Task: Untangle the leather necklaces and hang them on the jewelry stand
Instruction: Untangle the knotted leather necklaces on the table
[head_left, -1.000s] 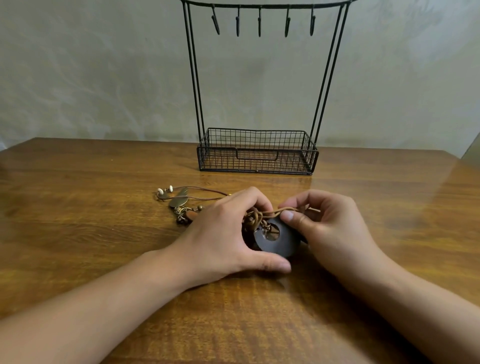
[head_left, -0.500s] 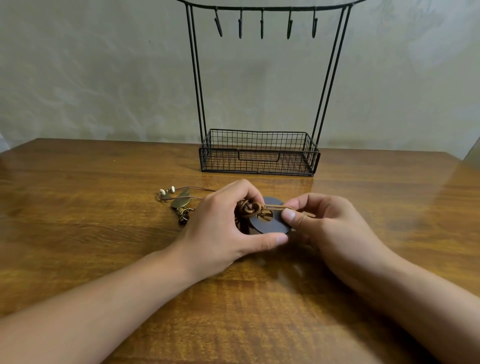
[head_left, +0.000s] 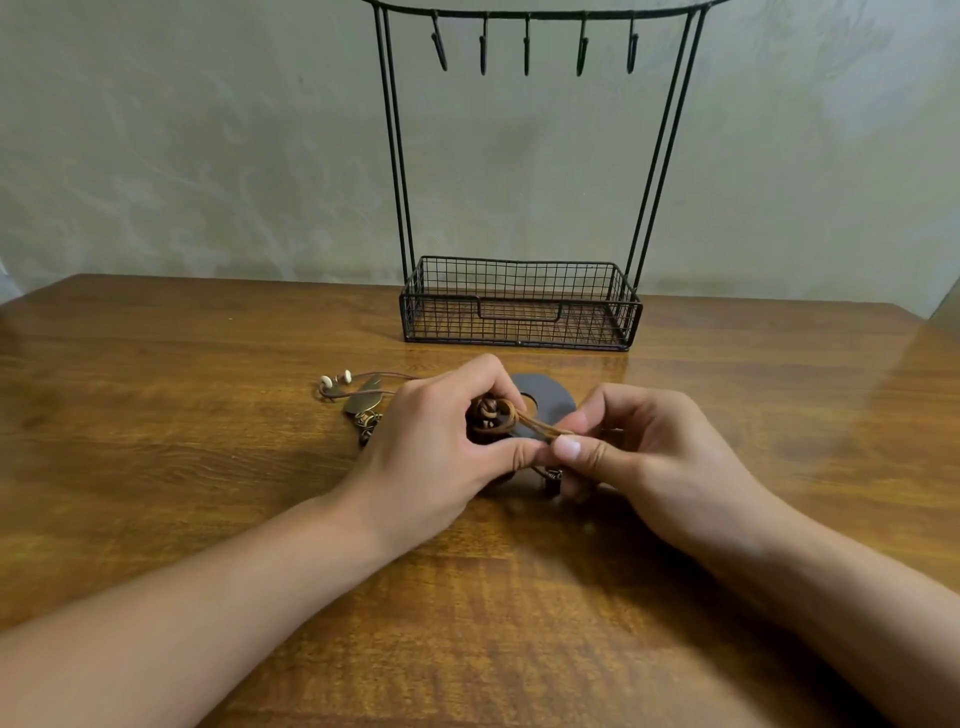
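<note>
One head-worn camera looks forward and down (wide-angle, close) over the table (head_left: 156, 415) toward the wall (head_left: 208, 156).

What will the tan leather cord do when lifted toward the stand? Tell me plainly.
Likely floppy: the tan leather cord bends in loops between the left hand and right hand. Its knot looks tight, so the dark ring pendant would probably come along.

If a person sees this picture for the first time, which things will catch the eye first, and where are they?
First the two hands at the centre of the wooden table: the left hand holds a knot of tan leather cords over a dark disc pendant, and the right hand pinches the cords. Behind them stands the black wire jewelry stand, its hooks empty.
</note>
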